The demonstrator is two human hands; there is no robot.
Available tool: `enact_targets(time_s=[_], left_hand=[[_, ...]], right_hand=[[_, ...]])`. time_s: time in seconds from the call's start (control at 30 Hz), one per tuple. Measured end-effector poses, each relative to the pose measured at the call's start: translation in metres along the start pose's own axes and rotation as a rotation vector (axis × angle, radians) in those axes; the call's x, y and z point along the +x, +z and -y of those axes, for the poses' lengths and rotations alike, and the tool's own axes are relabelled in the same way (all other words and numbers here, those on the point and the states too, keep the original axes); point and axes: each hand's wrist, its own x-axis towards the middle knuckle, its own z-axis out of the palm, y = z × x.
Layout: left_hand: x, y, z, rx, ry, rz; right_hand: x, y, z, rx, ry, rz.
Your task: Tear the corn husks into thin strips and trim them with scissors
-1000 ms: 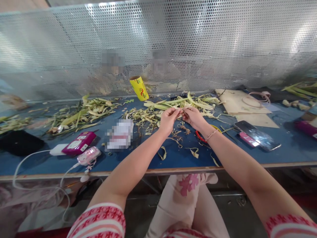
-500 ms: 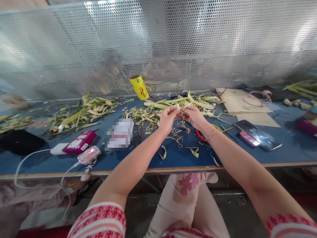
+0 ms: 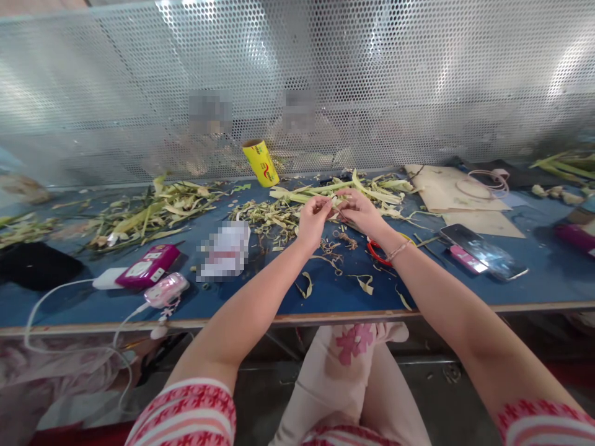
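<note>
My right hand (image 3: 363, 215) is opening up a little: half a second ago its fingertips were bunching close against the left ones, and now the forefinger is lifting away above the thumb. My left hand (image 3: 312, 219) is staying almost where it was, thumb and forefinger pressing together on what is looking like a small pale piece (image 3: 334, 201). So I am taking the work on that piece as still going on, with the left side doing the steadying and the right shifting its hold. The piece is sitting between the two sets of fingertips, above the surface (image 3: 334, 303), just in front of the long pale-green stalks (image 3: 297, 196) and to the right of the heap of shredded leaves (image 3: 269, 218).

Much is escaping me here. The piece is showing only as a light speck, and I cannot tell whether the right fingers are gripping it, touching it or standing clear. The lower fingers of both hands are curling out of sight. A red-and-yellow loop (image 3: 374, 253) is partly hiding behind my right wrist, so I am not making out what it belongs to. A white packet (image 3: 227, 251) is lying blurred into blocks, and the perforated screen (image 3: 418, 74) is leaving the shapes behind it dim.
</note>
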Motion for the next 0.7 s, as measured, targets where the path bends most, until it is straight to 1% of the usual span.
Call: enact_targets(time_s=[0.07, 0.13, 0.23, 0.4, 0.53, 0.63, 0.7], left_hand=[[0.001, -0.001, 0.001, 0.004, 0.021, -0.005], [0.001, -0.003, 0.003, 0.021, 0.032, 0.012], [0.002, -0.005, 0.004, 0.067, 0.050, 0.041], [0.001, -0.006, 0.002, 0.181, 0.088, 0.051], [0.000, -0.004, -0.001, 0.203, 0.072, 0.030], [-0.002, -0.002, -0.005, 0.258, 0.074, 0.043], [-0.005, 0.000, -0.007, 0.347, 0.114, 0.073]], right_hand=[[0.000, -0.001, 0.000, -0.062, -0.050, 0.023], [0.000, -0.001, -0.001, -0.128, -0.098, 0.014], [0.000, -0.002, -0.003, -0.237, -0.166, -0.031], [0.001, -0.008, -0.008, -0.421, -0.230, -0.097], [0.001, -0.013, -0.007, -0.607, -0.409, -0.110], [0.001, -0.013, -0.004, -0.671, -0.468, -0.157], [0.002, -0.012, -0.003, -0.681, -0.488, -0.202]])
